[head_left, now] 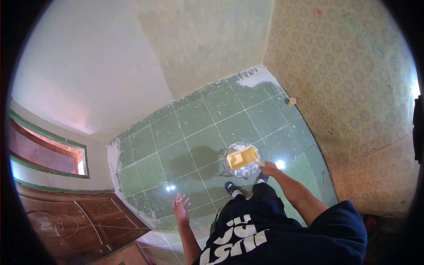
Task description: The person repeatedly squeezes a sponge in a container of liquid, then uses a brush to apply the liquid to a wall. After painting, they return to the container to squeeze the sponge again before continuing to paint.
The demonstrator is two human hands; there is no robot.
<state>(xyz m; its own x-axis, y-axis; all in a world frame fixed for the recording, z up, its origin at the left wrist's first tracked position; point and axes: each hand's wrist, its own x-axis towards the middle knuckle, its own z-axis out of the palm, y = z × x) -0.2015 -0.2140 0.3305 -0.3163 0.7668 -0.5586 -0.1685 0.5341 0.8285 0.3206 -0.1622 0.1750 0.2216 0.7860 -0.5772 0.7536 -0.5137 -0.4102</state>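
In the head view my right hand [268,168] is closed on the pale handle at the near right end of a yellow rectangular tray [250,154]. Inside the tray lies a whitish patch. The tray overlaps a round, silvery, white-smeared bucket [229,167] that stands on the floor by my feet. Out to the left, my left hand [181,203] is raised with its fingers spread and nothing in it. White smears show on its fingertips.
Green floor tiles [198,108] carry white splashes. The wall ahead [101,57] is partly coated white; patterned wallpaper [353,97] covers the right wall. A small yellowish object [292,102] lies at its foot. A brown wooden door [66,216] is at lower left.
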